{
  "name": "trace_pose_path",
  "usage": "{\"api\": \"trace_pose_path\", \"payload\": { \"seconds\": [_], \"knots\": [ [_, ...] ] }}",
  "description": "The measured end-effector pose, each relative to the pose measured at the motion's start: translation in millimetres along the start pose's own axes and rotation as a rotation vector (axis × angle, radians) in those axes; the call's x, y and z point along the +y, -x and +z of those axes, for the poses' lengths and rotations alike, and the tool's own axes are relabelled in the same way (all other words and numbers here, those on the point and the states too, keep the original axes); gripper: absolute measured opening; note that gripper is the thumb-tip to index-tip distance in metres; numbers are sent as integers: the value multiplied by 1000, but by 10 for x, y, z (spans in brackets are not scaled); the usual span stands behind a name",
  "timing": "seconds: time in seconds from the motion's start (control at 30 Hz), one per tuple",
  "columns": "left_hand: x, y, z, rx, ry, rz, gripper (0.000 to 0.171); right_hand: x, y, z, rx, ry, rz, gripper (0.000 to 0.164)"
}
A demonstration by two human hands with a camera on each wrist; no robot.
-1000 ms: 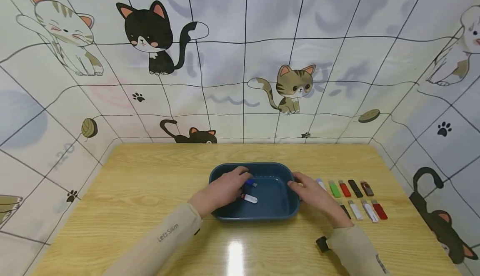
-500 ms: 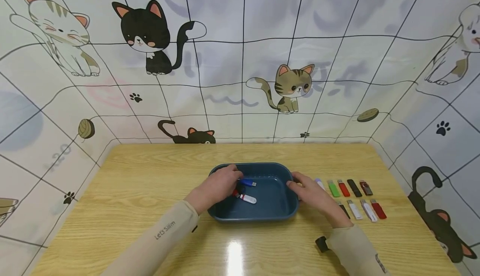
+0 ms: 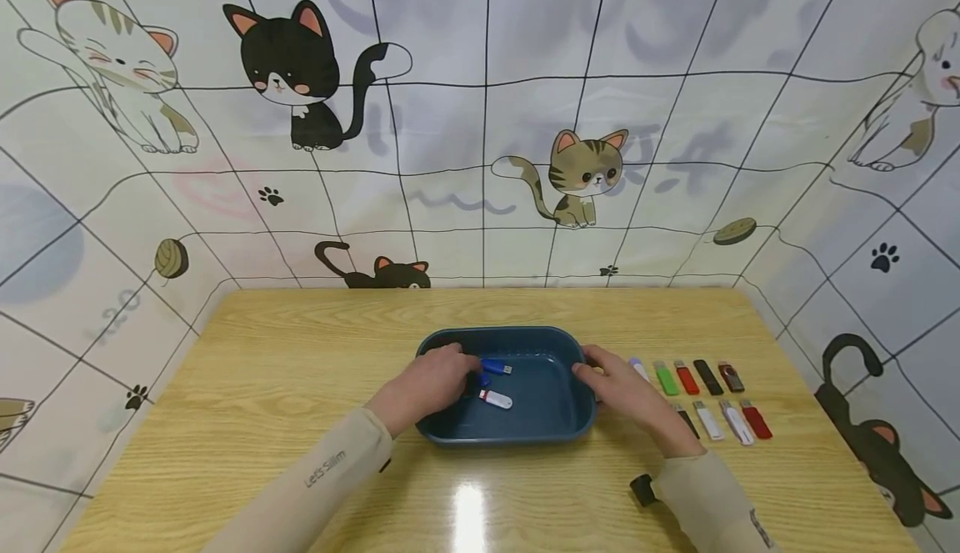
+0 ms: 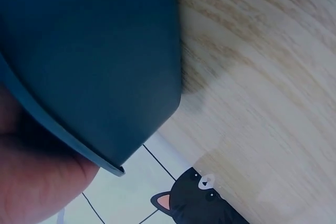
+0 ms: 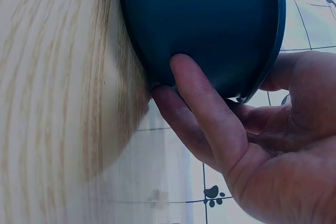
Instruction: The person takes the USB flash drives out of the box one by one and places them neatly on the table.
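Note:
A dark blue plastic basin (image 3: 506, 439) stands on the wooden table. My right hand (image 3: 630, 389) holds its right end, thumb over the rim and fingers (image 5: 210, 106) against the outer wall in the right wrist view. My left hand (image 3: 429, 384) reaches over the left rim into the basin. Its fingertips are hidden behind the hand, and I cannot tell whether they pinch anything. Beside them lie a blue USB stick (image 3: 497, 366) and a white USB stick (image 3: 497, 399) with a red part. A smaller blue piece (image 3: 484, 380) shows between those two.
Right of the basin, several USB sticks lie in two rows, among them a green one (image 3: 666, 378), a black one (image 3: 708, 376) and a dark red one (image 3: 757, 419). My right forearm passes over the near row's left end. A cat-print sheet (image 3: 450, 119) surrounds the table (image 3: 315, 353).
My left hand has drawn left within the basin, uncovering more of the blue USB stick and the small blue piece. A red item seen half a second ago is now mostly hidden. My right hand stays put.

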State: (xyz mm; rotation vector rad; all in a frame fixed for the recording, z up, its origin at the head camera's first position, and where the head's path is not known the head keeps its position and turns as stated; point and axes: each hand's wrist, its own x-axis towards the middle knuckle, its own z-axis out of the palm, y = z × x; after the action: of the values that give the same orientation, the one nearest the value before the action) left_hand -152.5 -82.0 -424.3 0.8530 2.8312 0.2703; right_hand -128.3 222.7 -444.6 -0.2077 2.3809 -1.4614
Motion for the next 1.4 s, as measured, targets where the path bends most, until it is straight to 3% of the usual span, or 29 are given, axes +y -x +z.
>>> {"api": "trace_pose_path", "payload": {
  "seconds": [0.23, 0.33, 0.47, 0.67, 0.97, 1.23, 1.4],
  "knots": [
    [-19, 39, -1, 66, 49, 40, 12, -13, 17, 2, 4, 6, 6, 50],
    [-20, 27, 27, 117, 53, 40, 19, -16, 20, 4, 2, -1, 7, 49],
    [-10, -17, 83, 147, 20, 9, 29, -7, 9, 7, 3, -6, 5, 48],
    [34, -69, 139, 177, -40, -33, 30, 9, -8, 5, -2, -13, 3, 48],
    [54, -133, 146, 152, -78, -59, 18, 4, 1, -3, -8, -13, -3, 49],
    [58, -106, 120, 147, -65, -59, 9, -11, 14, -1, -18, -13, -22, 50],
    [60, -51, 89, 193, -18, -62, 6, -10, 13, -3, -21, -14, -22, 50]
  ]
}}
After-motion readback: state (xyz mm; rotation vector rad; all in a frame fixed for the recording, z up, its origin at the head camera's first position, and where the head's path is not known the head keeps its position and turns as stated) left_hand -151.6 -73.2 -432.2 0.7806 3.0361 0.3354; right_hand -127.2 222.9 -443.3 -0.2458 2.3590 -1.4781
